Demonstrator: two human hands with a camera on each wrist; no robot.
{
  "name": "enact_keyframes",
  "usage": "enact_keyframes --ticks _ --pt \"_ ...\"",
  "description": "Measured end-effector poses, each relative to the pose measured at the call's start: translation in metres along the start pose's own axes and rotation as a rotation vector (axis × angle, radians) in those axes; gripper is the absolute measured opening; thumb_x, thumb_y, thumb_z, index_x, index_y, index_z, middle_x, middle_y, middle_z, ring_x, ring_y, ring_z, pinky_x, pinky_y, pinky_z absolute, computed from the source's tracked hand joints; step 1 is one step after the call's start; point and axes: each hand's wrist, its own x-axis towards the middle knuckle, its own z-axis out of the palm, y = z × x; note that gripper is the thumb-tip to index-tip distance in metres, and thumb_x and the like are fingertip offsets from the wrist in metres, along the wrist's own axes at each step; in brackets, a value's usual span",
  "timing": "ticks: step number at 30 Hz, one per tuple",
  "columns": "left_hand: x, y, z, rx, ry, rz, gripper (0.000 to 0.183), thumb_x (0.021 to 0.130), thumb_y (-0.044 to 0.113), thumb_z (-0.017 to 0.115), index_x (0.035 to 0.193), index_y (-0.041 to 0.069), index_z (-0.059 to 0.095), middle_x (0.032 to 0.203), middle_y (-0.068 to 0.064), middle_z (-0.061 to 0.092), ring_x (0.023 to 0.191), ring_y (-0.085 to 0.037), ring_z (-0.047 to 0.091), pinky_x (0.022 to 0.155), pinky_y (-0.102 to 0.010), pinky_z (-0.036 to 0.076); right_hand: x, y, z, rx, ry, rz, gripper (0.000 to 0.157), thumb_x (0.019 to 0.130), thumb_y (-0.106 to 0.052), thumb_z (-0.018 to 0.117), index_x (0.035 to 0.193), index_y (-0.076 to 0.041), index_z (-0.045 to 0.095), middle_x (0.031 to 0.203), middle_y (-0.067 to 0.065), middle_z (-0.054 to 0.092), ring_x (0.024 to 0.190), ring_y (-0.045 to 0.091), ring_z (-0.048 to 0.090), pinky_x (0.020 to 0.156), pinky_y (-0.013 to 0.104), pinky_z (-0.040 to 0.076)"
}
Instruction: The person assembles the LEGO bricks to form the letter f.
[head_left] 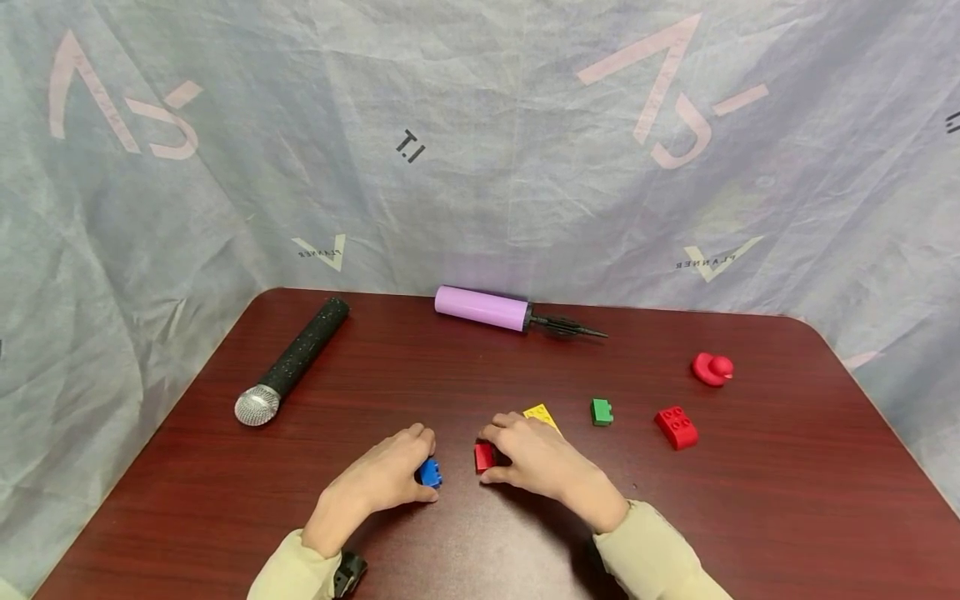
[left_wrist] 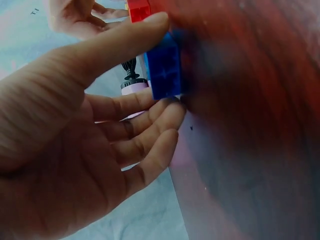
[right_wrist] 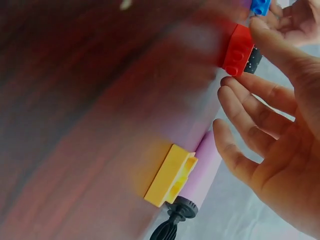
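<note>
My left hand (head_left: 385, 469) pinches a small blue toy building brick (head_left: 431, 473) between thumb and fingers, low over the table. In the left wrist view the thumb lies at the top end of the blue brick (left_wrist: 166, 72) and the fingertips at its other end. Facing it, my right hand (head_left: 536, 457) holds a red building brick (head_left: 484, 457) between thumb and fingers. The right wrist view shows studs on this red brick (right_wrist: 237, 52). A short gap separates the two bricks. Just beyond the right hand lies a yellow brick (head_left: 542, 415), partly covered by that hand.
Right of the hands lie a green brick (head_left: 602, 412), a red brick with a curved end (head_left: 677, 428) and a red duck-shaped piece (head_left: 712, 369). A purple hand pump (head_left: 482, 308) lies at the table's back edge, a black microphone (head_left: 300, 354) at the left.
</note>
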Motion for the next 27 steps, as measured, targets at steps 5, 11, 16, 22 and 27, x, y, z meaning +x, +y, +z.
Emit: enact_keyframes --ticks 5,11,16,22,27 --pt "0.001 0.001 0.002 -0.001 0.009 0.027 0.035 0.073 0.014 0.086 0.085 0.005 0.053 0.077 0.001 0.045 0.066 -0.011 0.042 0.059 -0.024 0.039 0.001 -0.001 0.001 -0.025 -0.012 -0.004 0.032 0.077 -0.030 0.083 0.098 -0.010 0.069 0.091 0.000 0.062 0.082 0.015 0.059 0.072 0.031 0.051" --pt "0.003 0.003 0.003 0.037 0.024 0.054 0.031 0.076 0.015 0.084 0.084 0.006 0.055 0.077 0.002 0.045 0.065 -0.009 0.042 0.059 -0.023 0.040 -0.002 0.000 -0.001 0.061 -0.025 0.018 0.030 0.080 -0.026 0.081 0.100 -0.009 0.067 0.094 0.001 0.063 0.083 0.013 0.059 0.071 0.029 0.051" --pt "0.005 0.007 0.005 0.004 0.037 0.085 0.028 0.079 0.017 0.081 0.088 0.008 0.056 0.081 0.004 0.047 0.067 -0.008 0.043 0.062 -0.023 0.041 -0.009 0.004 -0.004 0.238 -0.033 0.006 0.026 0.081 -0.014 0.080 0.097 -0.007 0.061 0.088 0.000 0.064 0.074 0.009 0.057 0.065 0.021 0.047" --pt "0.010 0.014 0.009 -0.138 0.040 0.122 0.024 0.084 0.012 0.075 0.092 0.008 0.053 0.081 0.003 0.048 0.066 -0.006 0.044 0.060 -0.020 0.040 -0.017 0.007 -0.010 0.479 -0.060 0.017 0.027 0.080 0.000 0.077 0.101 -0.002 0.060 0.093 0.008 0.069 0.083 0.010 0.068 0.071 0.017 0.052" --pt "0.015 0.021 0.016 -0.242 0.069 0.140 0.024 0.085 0.006 0.073 0.098 0.006 0.053 0.080 0.002 0.047 0.064 -0.008 0.045 0.056 -0.018 0.038 -0.026 0.008 -0.015 0.561 -0.061 0.046 0.028 0.080 0.000 0.077 0.103 -0.003 0.061 0.096 0.005 0.069 0.084 0.010 0.068 0.073 0.018 0.052"
